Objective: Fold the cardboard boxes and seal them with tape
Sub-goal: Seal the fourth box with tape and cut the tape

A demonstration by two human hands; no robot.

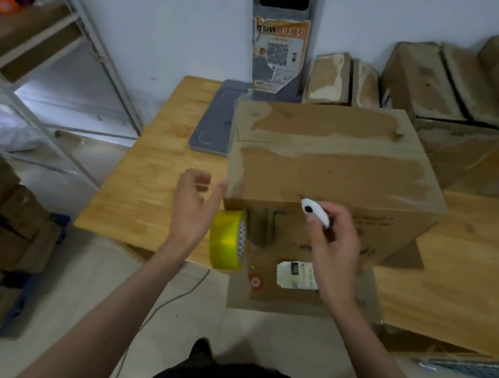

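cardboard box (333, 168) closed on wooden table (160, 183) | yellow tape roll (228, 240) hanging at box's near-left corner | left hand (192, 203) loosely spread, empty | right hand (333, 241) pinching white cutter (315, 212) at box's near edge

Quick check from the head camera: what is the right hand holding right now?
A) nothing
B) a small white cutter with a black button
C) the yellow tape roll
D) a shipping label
B: the right hand grips a small white cutter at the near top edge of the cardboard box, while the yellow tape roll hangs beside the left hand.
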